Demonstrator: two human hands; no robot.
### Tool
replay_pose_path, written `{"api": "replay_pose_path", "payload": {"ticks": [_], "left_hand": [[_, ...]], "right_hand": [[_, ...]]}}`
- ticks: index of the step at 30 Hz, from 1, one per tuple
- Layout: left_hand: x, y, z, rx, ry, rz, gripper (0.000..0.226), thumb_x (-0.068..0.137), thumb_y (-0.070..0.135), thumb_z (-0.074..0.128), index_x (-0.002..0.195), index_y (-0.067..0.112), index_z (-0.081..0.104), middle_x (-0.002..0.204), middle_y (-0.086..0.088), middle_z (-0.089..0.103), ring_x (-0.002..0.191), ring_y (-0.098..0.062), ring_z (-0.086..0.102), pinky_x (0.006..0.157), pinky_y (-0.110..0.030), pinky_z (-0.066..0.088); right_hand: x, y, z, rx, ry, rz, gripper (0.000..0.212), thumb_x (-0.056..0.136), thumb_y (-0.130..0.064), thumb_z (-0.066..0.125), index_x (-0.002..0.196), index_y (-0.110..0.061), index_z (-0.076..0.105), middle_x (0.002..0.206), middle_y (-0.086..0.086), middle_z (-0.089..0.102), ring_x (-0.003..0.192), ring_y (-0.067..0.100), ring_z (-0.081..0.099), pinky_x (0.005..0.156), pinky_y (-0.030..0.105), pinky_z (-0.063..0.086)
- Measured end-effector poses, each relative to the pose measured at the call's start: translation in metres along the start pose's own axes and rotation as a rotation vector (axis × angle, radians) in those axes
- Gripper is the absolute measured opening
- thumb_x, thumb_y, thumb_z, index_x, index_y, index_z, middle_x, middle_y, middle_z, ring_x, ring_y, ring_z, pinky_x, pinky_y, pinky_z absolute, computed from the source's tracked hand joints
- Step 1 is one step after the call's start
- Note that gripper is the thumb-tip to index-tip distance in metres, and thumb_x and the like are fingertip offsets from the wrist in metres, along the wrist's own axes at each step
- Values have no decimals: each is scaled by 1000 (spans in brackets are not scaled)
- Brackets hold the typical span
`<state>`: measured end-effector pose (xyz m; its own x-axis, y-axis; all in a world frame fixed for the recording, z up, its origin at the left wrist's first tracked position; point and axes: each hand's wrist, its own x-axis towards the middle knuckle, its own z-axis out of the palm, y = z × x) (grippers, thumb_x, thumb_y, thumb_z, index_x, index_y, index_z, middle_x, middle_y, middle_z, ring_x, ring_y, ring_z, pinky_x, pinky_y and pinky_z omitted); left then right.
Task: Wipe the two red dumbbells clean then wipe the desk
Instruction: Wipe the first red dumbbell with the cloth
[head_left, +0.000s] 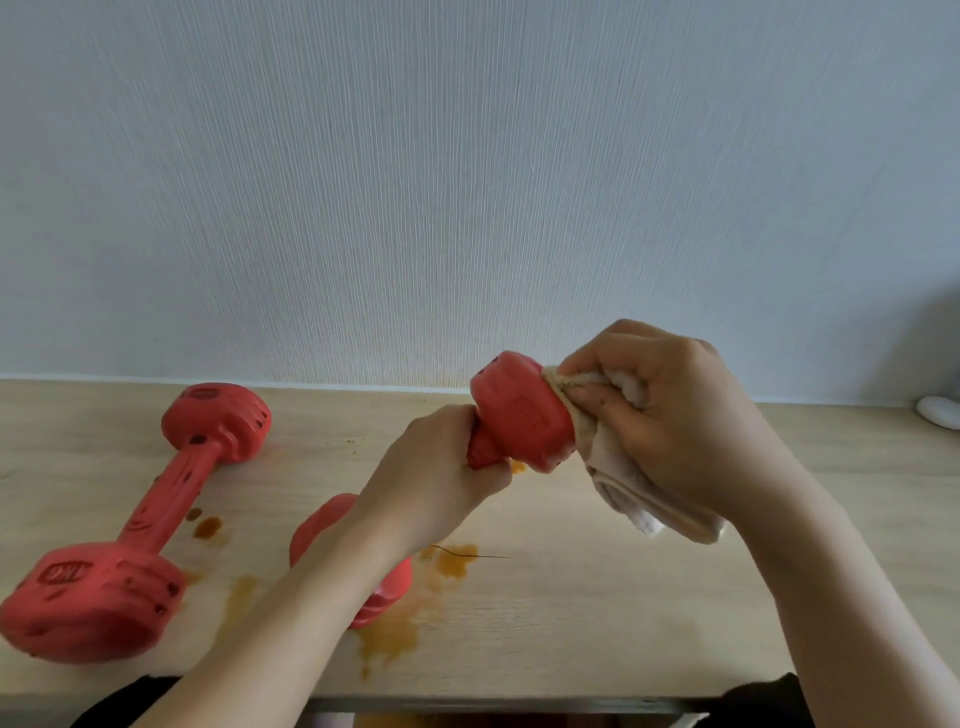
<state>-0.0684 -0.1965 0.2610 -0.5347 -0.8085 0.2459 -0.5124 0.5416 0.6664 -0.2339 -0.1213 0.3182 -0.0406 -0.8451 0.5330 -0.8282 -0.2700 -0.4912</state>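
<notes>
My left hand (434, 480) grips the handle of a red dumbbell (522, 413) and holds it tilted above the desk, its lower head partly hidden behind my left forearm. My right hand (680, 415) holds a whitish cloth (623, 488) pressed against the raised upper head. A second red dumbbell (171, 496), speckled with dark spots, lies on the wooden desk (597, 613) at the left, apart from both hands.
Orange-brown stains (400, 626) are spread over the desk's middle and front, with smaller blots (208, 527) beside the lying dumbbell. A thin hair-like strand (467, 555) lies on one stain. A textured wall rises behind the desk. A white object (940, 411) sits at the far right.
</notes>
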Motion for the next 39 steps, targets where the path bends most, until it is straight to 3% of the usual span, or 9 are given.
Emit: {"api": "replay_pose_path", "payload": {"ticks": [9,16,21,24,27,29,33,35,39], "left_hand": [[0,1,4,53,-14,27,24,79,19,56,61,18,41,60,3,48,55,-12,45,52,-26,31],[4,-11,-4,33,25,-30,9,75,20,63,71,18,55,65,7,60,60,-3,56,57,-28,45],[5,-9,-7,24,74,-47,19,77,13,62,66,20,48,56,10,51,52,12,52,48,-12,35],[2,-9,-5,43,72,-43,14,77,15,61,68,17,50,61,7,54,57,-4,54,51,-17,34],[0,-9,-5,41,94,-42,11,77,18,60,72,13,52,67,-1,57,62,-15,55,55,-29,39],[-4,-8,-5,36,98,-26,11,77,19,62,73,15,53,69,1,58,64,-13,56,57,-28,40],[-8,-9,-6,30,103,-19,11,76,21,65,78,17,55,75,3,61,68,-13,58,60,-30,45],[-9,-10,-5,46,117,-7,11,77,21,64,79,16,55,75,3,58,68,-12,56,58,-23,41],[-12,-6,-3,40,145,20,14,77,18,64,73,15,50,70,2,53,63,-13,51,58,-15,36]], "right_hand": [[27,-11,10,35,-26,102,9,88,-25,63,88,-21,71,88,-5,69,87,11,63,82,37,50],[-8,-7,12,167,24,122,17,85,-13,66,80,-30,67,82,-10,66,80,4,62,70,19,48],[-6,3,9,143,-7,197,15,85,-15,69,78,-28,70,75,-13,68,74,0,62,65,13,46],[10,1,2,150,157,225,5,84,-21,70,83,-25,68,72,-16,66,68,-4,60,60,11,45],[28,-15,0,207,362,142,14,82,-26,71,88,-21,60,74,-14,62,66,-5,57,57,10,43],[37,-25,6,259,296,121,14,81,-29,73,85,-21,62,73,-11,64,66,-4,59,59,12,45],[33,-25,18,216,-135,180,15,85,-38,66,91,-24,69,84,-8,70,80,3,65,74,26,54],[31,-22,17,220,-179,143,13,90,-31,61,96,-23,69,89,-7,71,85,6,66,78,29,55],[32,-19,17,252,-126,217,12,92,-25,60,92,-22,71,86,-9,71,82,1,65,72,17,53]]}}
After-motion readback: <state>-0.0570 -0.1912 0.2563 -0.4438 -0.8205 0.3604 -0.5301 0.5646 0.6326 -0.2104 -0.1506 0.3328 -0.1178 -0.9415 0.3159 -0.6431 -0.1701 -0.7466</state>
